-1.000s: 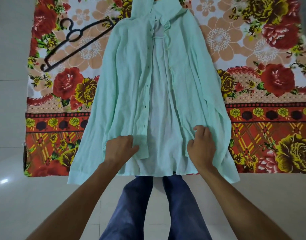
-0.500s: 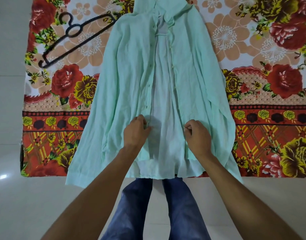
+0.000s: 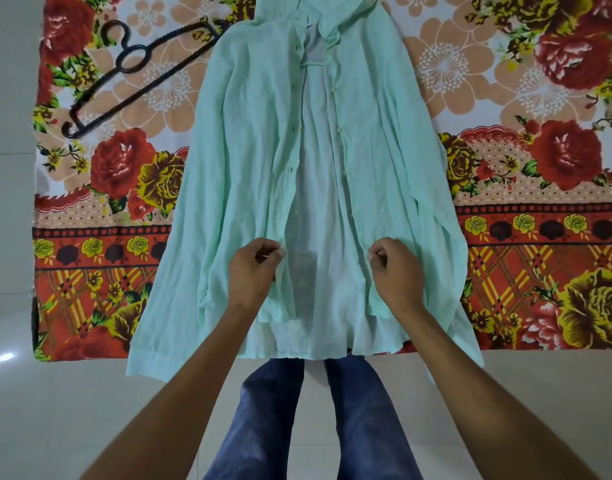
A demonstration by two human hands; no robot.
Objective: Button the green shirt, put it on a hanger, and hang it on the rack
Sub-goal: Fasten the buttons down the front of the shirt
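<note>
The pale green shirt [image 3: 249, 150] lies flat on a floral sheet, collar away from me, its front open down the middle with the inner back panel showing. My left hand [image 3: 252, 271] pinches the edge of the left front panel low down. My right hand [image 3: 394, 271] pinches the edge of the right front panel, which carries the buttons, at the same height. A gap of bare inner cloth separates the two edges. A black hanger [image 3: 138, 74] lies on the sheet at the upper left, its right end tucked under the shirt's shoulder.
The floral sheet [image 3: 526, 188] is spread over a white tiled floor [image 3: 10, 237]. My legs in blue jeans [image 3: 360, 420] stand at the sheet's near edge. No rack is in view.
Both hands have moved up from the hem area and now pinch the two front edges. The view has shifted slightly closer to the shirt.
</note>
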